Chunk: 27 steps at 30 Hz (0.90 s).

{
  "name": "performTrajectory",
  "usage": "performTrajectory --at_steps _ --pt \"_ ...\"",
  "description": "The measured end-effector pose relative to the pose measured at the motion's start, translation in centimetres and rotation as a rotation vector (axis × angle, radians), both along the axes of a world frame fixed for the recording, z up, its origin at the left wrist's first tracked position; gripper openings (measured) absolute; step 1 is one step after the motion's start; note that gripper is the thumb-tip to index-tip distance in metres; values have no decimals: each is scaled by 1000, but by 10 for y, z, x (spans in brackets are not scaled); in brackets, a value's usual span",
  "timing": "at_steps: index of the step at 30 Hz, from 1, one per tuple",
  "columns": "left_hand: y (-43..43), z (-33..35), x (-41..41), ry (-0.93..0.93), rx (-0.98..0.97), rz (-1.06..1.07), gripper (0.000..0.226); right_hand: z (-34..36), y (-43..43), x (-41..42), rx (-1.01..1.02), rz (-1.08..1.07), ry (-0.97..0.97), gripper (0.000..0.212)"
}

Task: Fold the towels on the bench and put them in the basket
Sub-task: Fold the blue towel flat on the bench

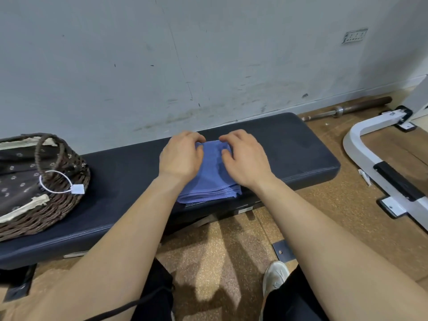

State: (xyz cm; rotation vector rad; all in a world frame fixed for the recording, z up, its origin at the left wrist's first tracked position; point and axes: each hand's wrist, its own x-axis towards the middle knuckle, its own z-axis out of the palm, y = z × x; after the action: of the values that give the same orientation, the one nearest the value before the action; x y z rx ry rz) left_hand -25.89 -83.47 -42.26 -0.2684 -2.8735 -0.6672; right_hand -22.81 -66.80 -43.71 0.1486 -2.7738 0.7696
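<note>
A long dark navy padded bench [289, 154] stands along a scuffed grey wall [162, 54]. At its left end sits a brown woven wicker basket [58, 205] with a blank white tag [78, 189]; no writing is legible. A folded blue towel [210, 181] lies mid-bench. The left hand [180, 156] and right hand [245, 158] rest on it, fingers curled over its far edge.
</note>
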Motion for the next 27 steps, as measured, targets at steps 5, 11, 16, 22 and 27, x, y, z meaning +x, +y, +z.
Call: performTrajectory --at_steps 5,11,16,22,27 --pt "-26 -24 -10 -69 -112 -157 39 -12 -31 -8 291 167 -161 59" --pt "-34 -38 -9 -118 -307 -240 47 -32 -24 -10 426 88 -403 70" --pt "-44 -53 -5 -199 -366 -264 57 -41 -22 -7 324 90 -423 73" --pt "-46 -59 -6 -247 -394 -219 62 -44 -21 -6 268 98 -412 73" --pt "-48 -46 0 -132 -286 -137 57 -37 -17 -7 297 152 -372 75"
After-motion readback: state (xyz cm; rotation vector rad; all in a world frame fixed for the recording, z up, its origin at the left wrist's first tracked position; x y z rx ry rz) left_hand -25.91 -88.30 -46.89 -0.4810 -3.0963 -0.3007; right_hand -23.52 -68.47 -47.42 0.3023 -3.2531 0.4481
